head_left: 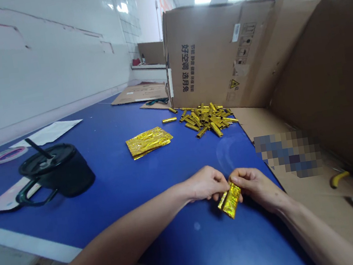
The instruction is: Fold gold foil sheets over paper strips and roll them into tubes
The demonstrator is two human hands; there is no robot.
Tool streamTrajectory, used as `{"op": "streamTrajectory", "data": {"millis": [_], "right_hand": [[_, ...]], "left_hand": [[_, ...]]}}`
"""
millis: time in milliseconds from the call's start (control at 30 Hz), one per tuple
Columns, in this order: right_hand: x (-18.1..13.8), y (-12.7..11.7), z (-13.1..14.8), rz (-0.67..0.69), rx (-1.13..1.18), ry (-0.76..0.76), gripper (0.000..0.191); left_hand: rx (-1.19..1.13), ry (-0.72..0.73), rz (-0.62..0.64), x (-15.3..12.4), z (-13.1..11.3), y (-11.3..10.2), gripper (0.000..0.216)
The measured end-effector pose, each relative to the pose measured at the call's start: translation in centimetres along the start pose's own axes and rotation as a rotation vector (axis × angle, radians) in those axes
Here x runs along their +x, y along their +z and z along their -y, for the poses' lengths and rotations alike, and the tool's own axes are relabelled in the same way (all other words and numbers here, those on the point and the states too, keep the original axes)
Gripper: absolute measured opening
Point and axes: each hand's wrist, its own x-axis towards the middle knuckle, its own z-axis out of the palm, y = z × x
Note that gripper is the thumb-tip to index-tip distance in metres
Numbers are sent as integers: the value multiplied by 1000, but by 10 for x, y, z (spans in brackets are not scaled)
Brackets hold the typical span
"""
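Note:
Between my two hands is a piece of shiny gold foil [232, 203], partly rolled along its left edge, held just over the blue table. My left hand [208, 184] pinches the rolled edge with thumb and fingertips. On the other side, my right hand [254, 186] grips the foil's upper right part, thumb on top. Ahead and to the left lies a flat stack of gold foil sheets [149, 142]. Farther off, a loose pile of small gold foil tubes [207, 118] rests against the cardboard, and a single gold tube [169, 120] sits apart from it.
At left a dark lidded mug [66, 171] with a straw stands near a roll of tape [9, 154] and white paper [49, 133]. A large cardboard box [214, 56] walls off the back and right. Flat cardboard [140, 92] lies at the far end of the blue table [117, 183].

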Motion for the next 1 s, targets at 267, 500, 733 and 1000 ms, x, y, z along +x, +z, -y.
{"op": "streamTrajectory", "data": {"millis": [267, 500, 733, 1000], "right_hand": [[2, 2, -3, -114, 13, -50, 32], [2, 1, -4, -157, 21, -68, 28], [3, -2, -4, -180, 31, -86, 30], [3, 0, -4, -165, 89, -73, 27]], "left_hand": [[260, 76, -312, -6, -8, 19, 17], [23, -2, -232, -2, -3, 23, 29], [-159, -98, -122, -4, -15, 15, 25], [-106, -115, -146, -3, -10, 14, 14]]}}
